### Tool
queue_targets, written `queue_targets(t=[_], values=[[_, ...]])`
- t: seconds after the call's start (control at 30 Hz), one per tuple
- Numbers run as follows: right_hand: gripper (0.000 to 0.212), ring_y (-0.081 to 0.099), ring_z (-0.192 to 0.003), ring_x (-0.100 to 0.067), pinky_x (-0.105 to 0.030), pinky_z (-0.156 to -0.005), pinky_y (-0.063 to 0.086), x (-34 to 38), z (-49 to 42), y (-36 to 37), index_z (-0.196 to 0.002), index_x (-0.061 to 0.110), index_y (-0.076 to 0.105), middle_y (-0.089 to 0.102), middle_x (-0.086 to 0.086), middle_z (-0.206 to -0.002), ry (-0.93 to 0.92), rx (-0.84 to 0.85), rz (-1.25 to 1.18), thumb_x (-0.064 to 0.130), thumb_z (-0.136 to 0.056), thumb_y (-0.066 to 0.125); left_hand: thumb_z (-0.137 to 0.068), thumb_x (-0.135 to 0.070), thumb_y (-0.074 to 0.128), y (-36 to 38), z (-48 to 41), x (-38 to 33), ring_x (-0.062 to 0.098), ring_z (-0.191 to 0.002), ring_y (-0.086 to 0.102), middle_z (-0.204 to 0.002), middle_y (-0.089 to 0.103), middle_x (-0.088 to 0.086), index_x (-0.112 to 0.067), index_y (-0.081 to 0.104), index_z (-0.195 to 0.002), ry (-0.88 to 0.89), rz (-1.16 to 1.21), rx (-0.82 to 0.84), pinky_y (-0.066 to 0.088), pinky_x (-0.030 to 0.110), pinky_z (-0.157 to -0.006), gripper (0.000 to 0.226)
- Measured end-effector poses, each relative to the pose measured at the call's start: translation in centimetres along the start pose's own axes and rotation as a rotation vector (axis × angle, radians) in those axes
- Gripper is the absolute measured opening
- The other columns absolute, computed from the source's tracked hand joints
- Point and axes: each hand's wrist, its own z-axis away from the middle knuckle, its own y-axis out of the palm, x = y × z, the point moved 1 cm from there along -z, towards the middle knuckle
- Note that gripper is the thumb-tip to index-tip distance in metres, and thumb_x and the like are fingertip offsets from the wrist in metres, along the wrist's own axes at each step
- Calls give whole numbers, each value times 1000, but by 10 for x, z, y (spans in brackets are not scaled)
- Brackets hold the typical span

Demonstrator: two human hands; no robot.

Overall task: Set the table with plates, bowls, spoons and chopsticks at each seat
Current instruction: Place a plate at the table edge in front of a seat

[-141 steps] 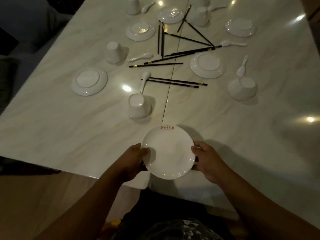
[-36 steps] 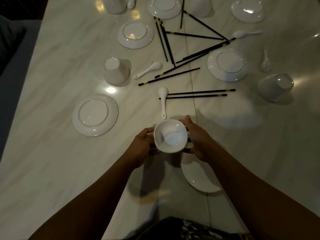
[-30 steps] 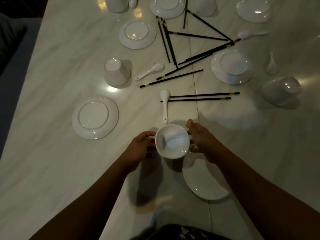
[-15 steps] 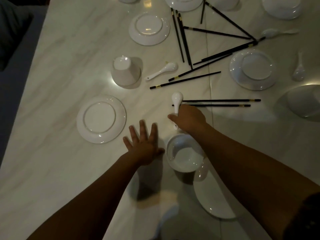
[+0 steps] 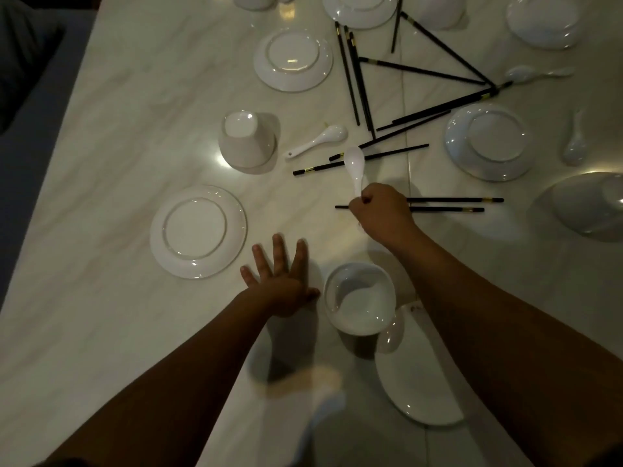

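right hand (image 5: pixel 381 214) pinches one spoon (image 5: pixel 354 165) by its handle, just over two parallel chopsticks (image 5: pixel 455 199). left hand (image 5: pixel 279 284) lies flat on the bench (image 5: pixel 101 298), fingers (image 5: pixel 278 254) spread, holding nothing, beside one upright bowl (image 5: pixel 359 298). six plates (image 5: pixel 198 230) in view, nearest just beside that bowl.

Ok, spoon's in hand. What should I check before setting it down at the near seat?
1. Grip: the right hand holds the white spoon by its handle. Ok.
2. Target: the bowl is upright and empty, next to the near plate. Ok.
3. Clearance: the left hand lies flat on the table beside the bowl, not over it. Ok.
4. Landing spot by the near plate: partly hidden by the right arm. Cannot tell.
5. The chopstick pair lies past the right hand, not at the seat. Not ok.
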Motion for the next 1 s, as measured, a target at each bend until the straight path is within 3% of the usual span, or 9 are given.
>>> queue_targets(t=[0.17,0.27,0.4,0.6,0.7,0.83,1.0], values=[[27,50,-53,-12,-25,-56,38,-9,75,-24,-65,9,60,55,-1,-59,14,89,-157,17,-90,54,-84,-62,49,4,6,-4,37,-128,-44,-142,-49,2,-40,-29,-139,-1,-10,-81,-19,62,-105,98],[23,58,-63,-19,-27,-57,44,-27,127,-22,-81,2,68,64,-11,-71,138,223,-254,18,-91,55,-90,-57,43,9,12,1,39,-137,-33,-151,-36,3,-39,-18,-144,14,-39,-210,-12,61,-109,84],[23,56,-64,-12,-17,-54,41,-38,170,-13,-94,3,67,63,-6,-77,269,351,-309,22,-95,53,-95,-50,36,18,26,14,37,-141,-25,-156,-26,6,-37,-12,-147,61,-116,-286,-5,60,-113,71],[21,58,-68,-13,-19,-53,42,-48,188,9,-98,5,64,64,-11,-86,402,351,-464,23,-95,53,-97,-45,36,41,53,15,34,-142,-24,-157,-23,5,-31,-8,-149,78,-47,-314,-6,56,-114,70],[19,56,-61,-12,-21,-50,40,-51,188,11,-98,7,63,63,-8,-78,470,332,-564,23,-95,54,-95,-45,42,51,60,15,35,-143,-20,-158,-19,5,-30,-4,-150,61,-16,-323,-4,56,-115,73],[25,39,-48,-12,-20,-42,33,-58,184,12,-95,1,60,49,-7,-62,532,351,-632,25,-94,55,-95,-41,43,63,70,20,32,-145,-14,-160,-12,3,-30,3,-150,51,8,-351,1,54,-117,69],[29,36,-46,-12,-20,-39,29,-65,183,15,-88,4,59,49,-6,-60,563,353,-639,33,-93,57,-94,-38,45,68,78,9,33,-147,-1,-160,2,6,-24,20,-148,-15,62,-393,9,51,-117,62]])
